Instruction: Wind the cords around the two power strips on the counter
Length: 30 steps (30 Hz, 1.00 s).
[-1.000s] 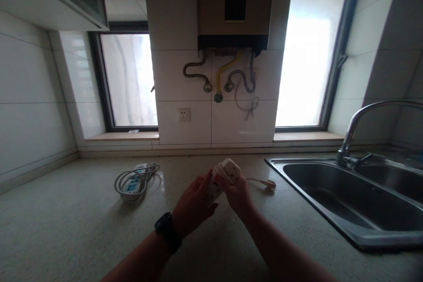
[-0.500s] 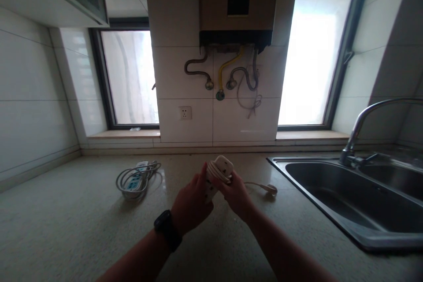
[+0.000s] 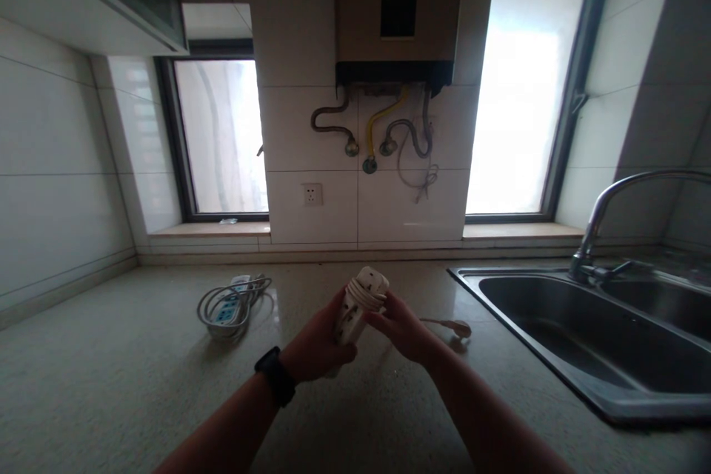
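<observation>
A white power strip [image 3: 349, 320] is held above the counter, tilted, with several turns of its white cord [image 3: 366, 295] wound around its upper part. My left hand [image 3: 319, 341] grips the strip's lower left side, thumb across the bottom end. On the other side my right hand [image 3: 401, 326] is closed at the wound cord, its fingertips partly hidden behind the strip. The cord's plug [image 3: 460, 328] hangs out to the right, beyond my right hand. Farther left lies a second power strip [image 3: 227, 309] with blue sockets and a loose grey cord coiled over it.
A steel sink [image 3: 555, 333] with a curved faucet [image 3: 603, 211] takes up the right side of the stone counter [image 3: 138, 385]. A wall socket [image 3: 312, 194] and a water heater [image 3: 355, 22] with hoses are on the tiled wall ahead.
My left hand has shifted down the strip, uncovering more of its sockets. My right hand stays at the cord windings. The plug has moved slightly right, and the view has tilted up a little.
</observation>
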### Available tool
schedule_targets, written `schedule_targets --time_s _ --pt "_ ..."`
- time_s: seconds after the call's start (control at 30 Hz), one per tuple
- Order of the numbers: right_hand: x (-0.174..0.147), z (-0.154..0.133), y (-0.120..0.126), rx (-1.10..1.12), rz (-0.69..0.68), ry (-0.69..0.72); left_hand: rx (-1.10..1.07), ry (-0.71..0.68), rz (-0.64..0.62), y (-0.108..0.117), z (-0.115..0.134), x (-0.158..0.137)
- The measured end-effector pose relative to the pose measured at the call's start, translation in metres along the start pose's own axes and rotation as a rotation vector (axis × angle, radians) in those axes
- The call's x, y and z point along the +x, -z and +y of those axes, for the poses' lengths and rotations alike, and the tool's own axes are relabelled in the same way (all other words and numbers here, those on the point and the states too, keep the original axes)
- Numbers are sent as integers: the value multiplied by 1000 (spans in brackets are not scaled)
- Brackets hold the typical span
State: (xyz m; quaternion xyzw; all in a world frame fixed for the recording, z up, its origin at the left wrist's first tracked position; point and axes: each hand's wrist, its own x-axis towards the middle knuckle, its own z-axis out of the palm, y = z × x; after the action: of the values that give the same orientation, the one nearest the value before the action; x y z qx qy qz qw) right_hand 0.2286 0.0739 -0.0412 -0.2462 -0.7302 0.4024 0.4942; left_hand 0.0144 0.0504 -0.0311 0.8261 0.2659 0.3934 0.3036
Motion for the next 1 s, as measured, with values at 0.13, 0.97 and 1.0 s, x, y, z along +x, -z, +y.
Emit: schedule_targets --time_s 0.13,0.97,1.0 --pt "0 -4 -3 -31 33 16 -39 6 -20 2 -3 -1" --pt "-5 -24 -38 29 29 -22 559 -44 353 -9 -16 0" --pt "-4 -24 -36 33 16 -23 529 -44 337 -8 -18 0"
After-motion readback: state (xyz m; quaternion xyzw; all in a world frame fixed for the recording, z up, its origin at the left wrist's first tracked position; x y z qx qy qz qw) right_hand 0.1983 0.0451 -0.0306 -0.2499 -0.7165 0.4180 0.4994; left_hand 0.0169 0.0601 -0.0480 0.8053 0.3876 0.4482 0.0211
